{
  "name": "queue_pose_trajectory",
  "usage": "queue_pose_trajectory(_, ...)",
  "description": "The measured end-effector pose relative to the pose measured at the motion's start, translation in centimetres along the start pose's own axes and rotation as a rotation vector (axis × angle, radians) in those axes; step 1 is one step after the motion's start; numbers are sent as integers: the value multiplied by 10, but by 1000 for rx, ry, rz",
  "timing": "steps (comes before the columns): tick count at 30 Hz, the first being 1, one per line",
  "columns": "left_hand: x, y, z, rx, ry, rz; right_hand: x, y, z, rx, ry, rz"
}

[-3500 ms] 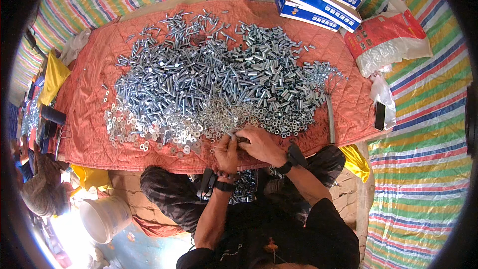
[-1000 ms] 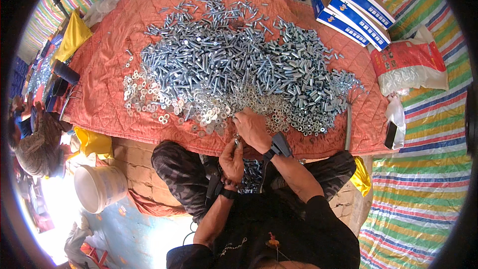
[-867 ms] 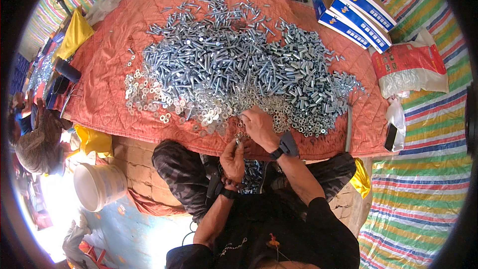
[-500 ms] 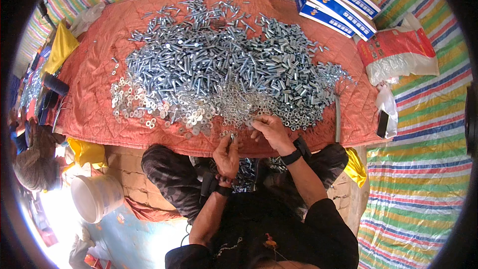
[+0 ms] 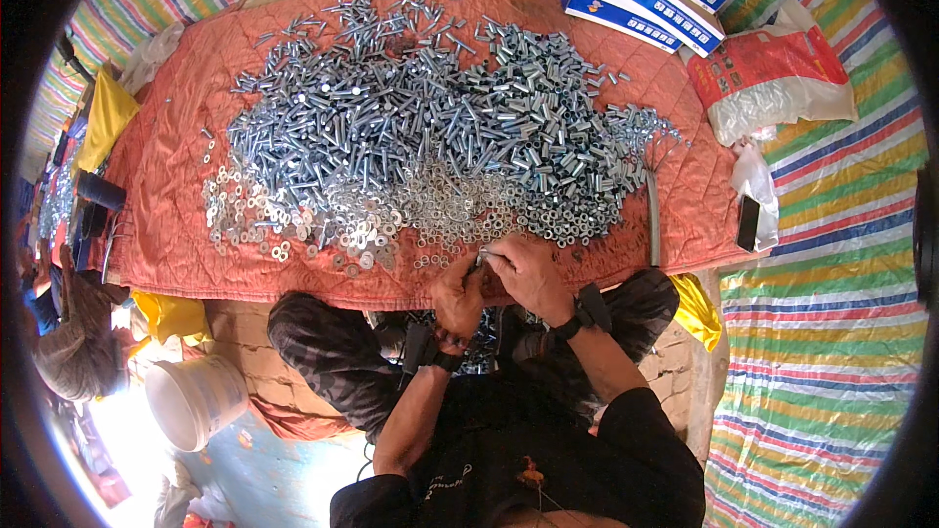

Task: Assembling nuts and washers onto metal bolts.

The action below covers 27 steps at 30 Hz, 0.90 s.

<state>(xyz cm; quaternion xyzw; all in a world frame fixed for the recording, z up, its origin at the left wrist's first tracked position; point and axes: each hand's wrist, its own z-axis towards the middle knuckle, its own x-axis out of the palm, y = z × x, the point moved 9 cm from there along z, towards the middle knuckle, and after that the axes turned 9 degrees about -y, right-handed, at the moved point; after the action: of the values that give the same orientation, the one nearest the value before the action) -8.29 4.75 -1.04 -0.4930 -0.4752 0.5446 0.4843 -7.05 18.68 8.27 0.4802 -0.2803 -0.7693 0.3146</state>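
Observation:
My left hand [image 5: 458, 303] is closed on a small silvery metal fastener [image 5: 480, 257], mostly hidden by the fingers. Touching the same fastener, or right beside it, are the pinched fingertips of my right hand [image 5: 533, 279]; whatever they hold is too small to tell. Both hands meet over the near edge of a red quilted cloth [image 5: 176, 244]. Just beyond them lies a heap of small ring washers [image 5: 455, 210], with larger flat washers [image 5: 367, 232] to its left and nuts [image 5: 567, 227] to its right. Behind spread many metal bolts [image 5: 381, 127] and short sleeves [image 5: 543, 103].
At the back right are blue and white boxes [image 5: 650, 0] and a red and clear plastic bag [image 5: 773, 78]. A black phone-like object [image 5: 748, 224] lies on the right edge. A white bucket [image 5: 196, 403] stands at lower left. Another person [image 5: 78, 332] sits at far left.
My right hand has moved from the ring washers toward my left hand, and their fingertips now meet at the fastener. My left hand has shifted slightly right. The whole view has shifted a little.

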Motion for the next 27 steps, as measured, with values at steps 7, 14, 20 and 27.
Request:
queue_pose_trajectory(7, 6, -8, 1, -41, 118, 66, 3, 5, -9, -119, -11, -26)
queue_pose_trajectory(14, 1, -6, 1, -54, 72, -39, 0, -13, -10, 142, -40, 247)
queue_pose_trajectory(20, 1, -19, 0, -100, 89, -108, 27, -56, -30, 724, 141, 579)
queue_pose_trajectory(27, -2, -13, 0, -58, 95, -76, 32, -54, -30, 831, 132, 739)
